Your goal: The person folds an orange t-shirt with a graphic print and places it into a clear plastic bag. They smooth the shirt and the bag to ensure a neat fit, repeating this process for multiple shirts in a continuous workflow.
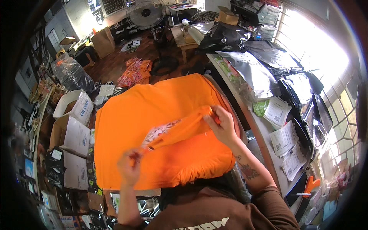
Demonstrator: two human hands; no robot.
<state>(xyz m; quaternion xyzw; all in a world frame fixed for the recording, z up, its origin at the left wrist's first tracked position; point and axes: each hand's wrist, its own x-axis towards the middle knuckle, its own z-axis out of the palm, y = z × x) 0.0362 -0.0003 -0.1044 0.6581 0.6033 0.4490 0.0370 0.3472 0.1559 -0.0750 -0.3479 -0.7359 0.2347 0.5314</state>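
Note:
A large orange cloth [126, 115], apparently a garment, lies spread before me, its near edge gathered at the right. Above its middle, a strip of orange fabric with a pale printed design [162, 130] is stretched slantwise between my hands. My right hand [222, 123] pinches the upper right end between thumb and fingers. At the lower left end is my left hand [130, 165], blurred, with its fingers closed around the fabric.
Open cardboard boxes [76, 136] line the left side. Orange printed packets [135, 72] lie on the floor beside a pedestal fan [146, 13]. The right-hand table [253, 123] bears plastic mailers [253, 72], printed papers [284, 138] and an orange tool [311, 185].

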